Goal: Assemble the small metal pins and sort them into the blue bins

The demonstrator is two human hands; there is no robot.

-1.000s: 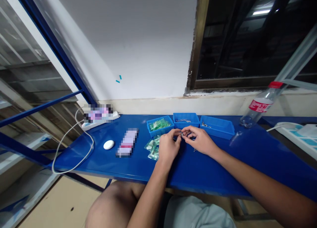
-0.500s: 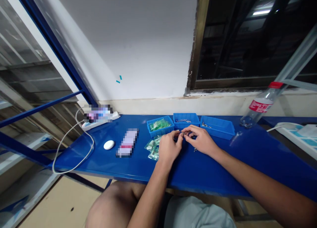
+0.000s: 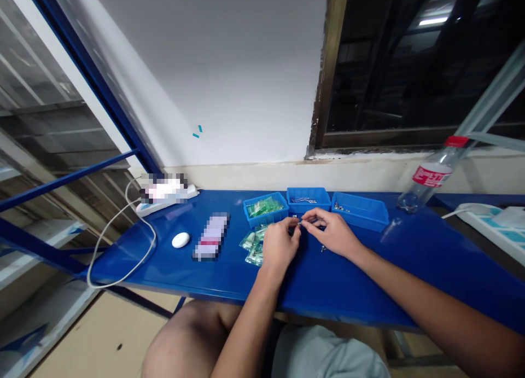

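Note:
My left hand [image 3: 281, 242] and my right hand [image 3: 328, 231] meet above the blue table, thumbs and fingers pinched at the tips. Between them is something tiny, too small to name. Just left of my left hand lies a pile of small clear-and-green plastic packets [image 3: 255, 252]. Beyond my hands stand three blue bins: the left bin [image 3: 255, 220] has green packets in it, the middle bin [image 3: 301, 208] thin metal pins or screws, and the right bin [image 3: 367, 220] a few small metal parts. A small metal piece [image 3: 323, 249] lies under my right hand.
To the left are a pixelated phone-like slab [image 3: 211, 237], a white oval object [image 3: 180, 240] and a power strip [image 3: 168, 202] with a looping white cable [image 3: 95, 257]. A red-capped plastic bottle [image 3: 430, 175] stands at the back right, near a white object [image 3: 484, 225].
The fingers of my right hand have shifted slightly, drawing a little apart from my left fingertips. The bins, packets and other objects are unmoved.

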